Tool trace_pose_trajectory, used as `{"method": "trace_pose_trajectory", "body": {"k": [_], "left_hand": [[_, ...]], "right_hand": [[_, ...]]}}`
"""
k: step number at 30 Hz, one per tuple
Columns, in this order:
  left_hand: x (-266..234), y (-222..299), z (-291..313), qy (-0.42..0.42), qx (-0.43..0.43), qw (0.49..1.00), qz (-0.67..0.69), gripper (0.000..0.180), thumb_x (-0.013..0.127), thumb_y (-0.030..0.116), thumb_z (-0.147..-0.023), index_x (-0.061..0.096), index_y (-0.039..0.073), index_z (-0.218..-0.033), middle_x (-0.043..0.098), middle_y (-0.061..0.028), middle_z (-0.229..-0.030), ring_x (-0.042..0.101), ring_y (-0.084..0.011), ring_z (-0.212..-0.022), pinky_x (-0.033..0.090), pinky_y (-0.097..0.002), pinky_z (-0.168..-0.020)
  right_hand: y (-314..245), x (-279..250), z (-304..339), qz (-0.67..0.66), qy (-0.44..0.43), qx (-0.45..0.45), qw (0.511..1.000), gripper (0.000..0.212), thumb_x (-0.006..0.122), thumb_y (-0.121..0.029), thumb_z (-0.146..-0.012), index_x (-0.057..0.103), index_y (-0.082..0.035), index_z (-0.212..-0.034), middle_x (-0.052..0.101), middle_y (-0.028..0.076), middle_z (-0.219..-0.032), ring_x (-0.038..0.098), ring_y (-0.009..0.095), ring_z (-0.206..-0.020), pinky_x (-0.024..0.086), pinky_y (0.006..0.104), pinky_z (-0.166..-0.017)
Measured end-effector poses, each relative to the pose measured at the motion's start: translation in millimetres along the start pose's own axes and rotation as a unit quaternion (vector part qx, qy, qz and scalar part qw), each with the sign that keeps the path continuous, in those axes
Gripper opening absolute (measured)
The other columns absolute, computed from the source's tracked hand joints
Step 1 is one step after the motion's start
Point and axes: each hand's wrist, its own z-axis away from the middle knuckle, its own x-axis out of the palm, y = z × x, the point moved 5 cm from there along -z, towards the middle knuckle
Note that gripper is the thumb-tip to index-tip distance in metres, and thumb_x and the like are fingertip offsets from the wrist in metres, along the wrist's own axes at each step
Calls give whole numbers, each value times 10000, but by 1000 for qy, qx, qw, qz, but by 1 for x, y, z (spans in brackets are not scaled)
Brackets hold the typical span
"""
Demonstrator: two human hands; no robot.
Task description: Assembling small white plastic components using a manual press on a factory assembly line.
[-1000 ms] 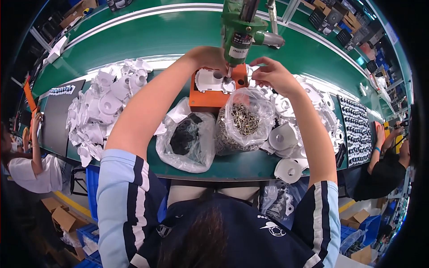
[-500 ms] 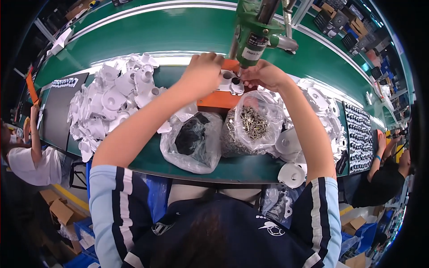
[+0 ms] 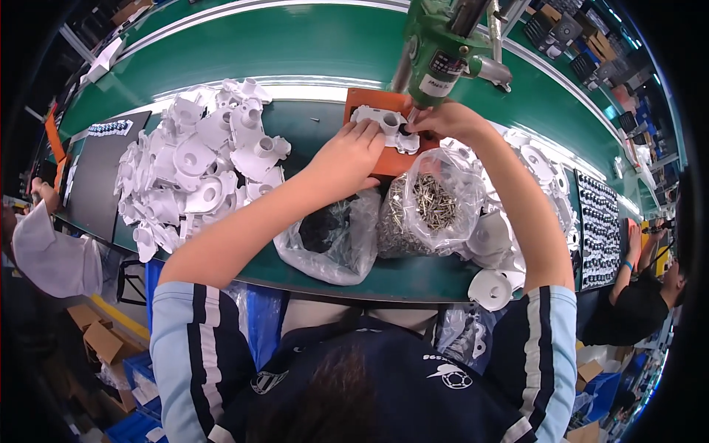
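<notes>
A white plastic housing point(image 3: 390, 119) with round openings lies on an orange base plate point(image 3: 362, 97). A black round piece point(image 3: 404, 128) sits in its right-hand opening. My left hand point(image 3: 348, 153) grips the near left end of the housing, fingers bent over it. At the right end, beneath the green drill-press-like machine point(image 3: 436, 70), the fingers of my right hand point(image 3: 452, 120) are pinched together close to its tip. What they hold is hidden. Just in front stand a clear bag of metal screws point(image 3: 436, 205) and a clear bag of black pieces point(image 3: 325, 230).
White plastic housings are heaped at left point(image 3: 193, 159) and right point(image 3: 491, 236). One loose screw point(image 3: 315, 119) lies on the green table. A tray of black-and-white parts point(image 3: 597, 229) is further right. Other people sit at both sides.
My left hand has come nearer to me, from the far side of the housing to its near left end, uncovering more of it. My right hand stays near the machine's tip. The view has shifted slightly.
</notes>
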Motion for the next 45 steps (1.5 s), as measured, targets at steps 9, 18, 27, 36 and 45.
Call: {"method": "trace_pose_trajectory", "body": {"k": [9,18,27,36,45], "left_hand": [[1,3,-12,-54,-85,992,-76,522,795,318,-538,557,-18,-859,570,-179,-953,572,-297,-951,471,-366,-832],[7,0,-2,4,-72,995,-63,626,777,405,-545,582,-59,-917,598,-226,-953,587,-327,-941,478,-401,-824],[8,8,-12,-4,-61,995,-77,619,781,394,-550,562,-51,-920,600,-223,-951,586,-313,-978,488,-403,-799],[3,-16,-36,-74,-130,988,47,870,743,534,-580,449,-39,-1166,509,-200,-1214,449,-311,-1199,279,-436,-1043],[-1,-37,-41,-63,-94,988,103,539,594,415,-749,490,216,-1239,474,-177,-1271,312,-394,-1283,148,-556,-1068]], "right_hand": [[-30,-158,-54,-275,262,-183,907,296,509,-241,-865,595,37,-921,575,58,-743,516,122,-556,431,249,-513],[-156,-154,57,-470,-395,-331,717,357,384,-338,-953,486,-88,-719,543,48,-636,519,152,-468,448,268,-469],[-105,-15,153,199,122,-404,884,253,541,-206,-722,543,-46,-526,413,22,-431,411,218,-469,383,320,-626],[-68,-155,41,-555,230,-238,763,425,478,-505,-876,603,-100,-899,631,78,-769,601,200,-673,505,332,-578],[71,-93,41,387,161,-136,898,469,721,-192,-697,581,-63,-1125,587,170,-1086,552,284,-1030,422,357,-897]]}}
